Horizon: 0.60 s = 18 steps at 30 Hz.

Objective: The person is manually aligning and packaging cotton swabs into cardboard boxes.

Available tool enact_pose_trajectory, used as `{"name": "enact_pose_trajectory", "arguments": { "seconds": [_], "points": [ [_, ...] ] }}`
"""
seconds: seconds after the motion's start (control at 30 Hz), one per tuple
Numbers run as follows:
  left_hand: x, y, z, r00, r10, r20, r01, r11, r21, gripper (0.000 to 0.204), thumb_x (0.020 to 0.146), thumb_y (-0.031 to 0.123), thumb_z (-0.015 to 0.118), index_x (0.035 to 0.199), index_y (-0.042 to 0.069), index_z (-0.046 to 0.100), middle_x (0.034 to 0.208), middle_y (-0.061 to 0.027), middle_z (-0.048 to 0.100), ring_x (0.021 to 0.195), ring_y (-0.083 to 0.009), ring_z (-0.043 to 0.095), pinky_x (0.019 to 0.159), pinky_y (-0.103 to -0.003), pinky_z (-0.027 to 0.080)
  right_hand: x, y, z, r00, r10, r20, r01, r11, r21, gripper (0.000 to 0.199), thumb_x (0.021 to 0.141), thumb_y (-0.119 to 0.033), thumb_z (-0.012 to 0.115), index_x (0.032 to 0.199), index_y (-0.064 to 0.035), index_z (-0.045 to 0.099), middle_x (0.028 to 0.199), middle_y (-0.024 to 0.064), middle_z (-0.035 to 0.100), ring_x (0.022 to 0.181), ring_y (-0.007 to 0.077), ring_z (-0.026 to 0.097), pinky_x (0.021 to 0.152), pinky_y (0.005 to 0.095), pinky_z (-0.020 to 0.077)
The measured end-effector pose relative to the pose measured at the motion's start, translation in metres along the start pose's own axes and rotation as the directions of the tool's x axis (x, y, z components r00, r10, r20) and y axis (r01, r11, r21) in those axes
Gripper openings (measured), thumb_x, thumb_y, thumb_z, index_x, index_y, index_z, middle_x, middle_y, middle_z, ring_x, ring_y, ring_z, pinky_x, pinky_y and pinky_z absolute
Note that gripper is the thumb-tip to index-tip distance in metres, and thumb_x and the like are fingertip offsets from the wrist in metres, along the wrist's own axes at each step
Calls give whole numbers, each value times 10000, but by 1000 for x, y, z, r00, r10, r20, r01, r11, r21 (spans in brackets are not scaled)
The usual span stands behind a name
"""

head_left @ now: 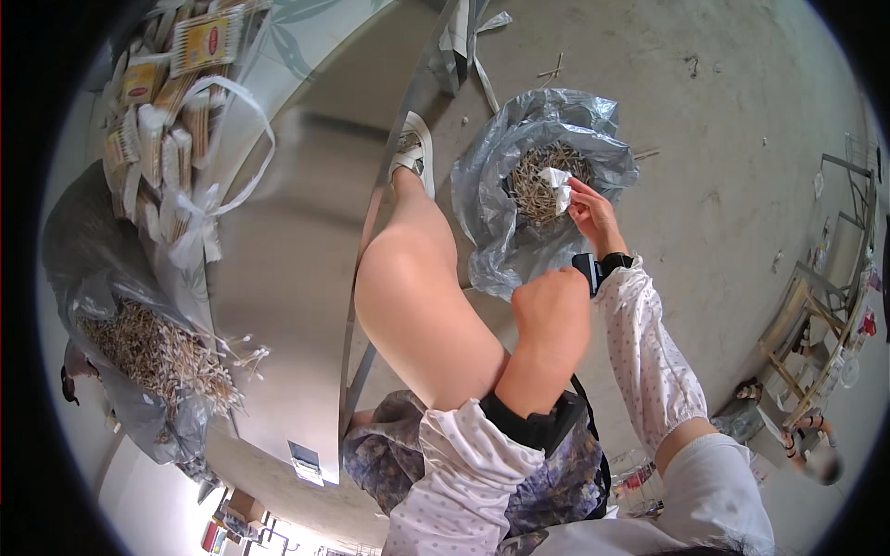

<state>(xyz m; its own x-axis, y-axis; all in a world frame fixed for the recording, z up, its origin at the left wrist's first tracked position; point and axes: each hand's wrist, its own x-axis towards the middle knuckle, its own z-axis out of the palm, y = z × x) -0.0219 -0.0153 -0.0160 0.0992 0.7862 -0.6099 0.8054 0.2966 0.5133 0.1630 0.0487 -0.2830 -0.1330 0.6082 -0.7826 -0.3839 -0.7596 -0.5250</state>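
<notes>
My right hand (595, 219), with a black device strapped on its wrist, reaches over a bin lined with a grey plastic bag (487, 218). Its fingertips pinch a crumpled white scrap (559, 180), perhaps paper or thin plastic. Below the scrap, a heap of loose thin sticks (533, 199), like cotton swabs, fills the bag's opening. My left hand (553, 310) is bent down over my lap, near the bin's close edge. A black band wraps its wrist, and its fingers are hidden beneath the hand.
On my left stands a metal-topped table (278, 250). Packs of cotton swabs (206, 42) fill a clear bag there, near a grey bag with loose cotton swabs (158, 357). A few sticks (553, 69) lie on the floor. Another person (816, 454) is at the far right, beside wooden frames (807, 343).
</notes>
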Motion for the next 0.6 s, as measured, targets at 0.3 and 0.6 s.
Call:
{"name": "enact_pose_trajectory", "arguments": {
  "seconds": [0.3, 0.6],
  "points": [
    [14, -8, 1, 965, -202, -167, 181, 975, -131, 120, 815, 59, 620, 911, -13, 634, 913, -213, 688, 848, -392, 694, 745, -475, 556, -43, 0, 25, 979, -8, -206, 52, 977, 208, 345, 902, 42, 595, 1245, 82, 598, 996, 91, 669, 690, 118, 579, 626, 216, 485],
    [22, 1, -4, 917, -324, -233, 151, 822, -550, 147, 837, 78, 639, 951, -7, 600, 873, -195, 687, 823, -366, 696, 724, -442, 546, -169, -47, 84, 964, -260, 50, 215, 880, 423, 279, 926, 45, 525, 1196, 58, 594, 987, 111, 673, 755, 88, 625, 554, 166, 492]
  ]
}}
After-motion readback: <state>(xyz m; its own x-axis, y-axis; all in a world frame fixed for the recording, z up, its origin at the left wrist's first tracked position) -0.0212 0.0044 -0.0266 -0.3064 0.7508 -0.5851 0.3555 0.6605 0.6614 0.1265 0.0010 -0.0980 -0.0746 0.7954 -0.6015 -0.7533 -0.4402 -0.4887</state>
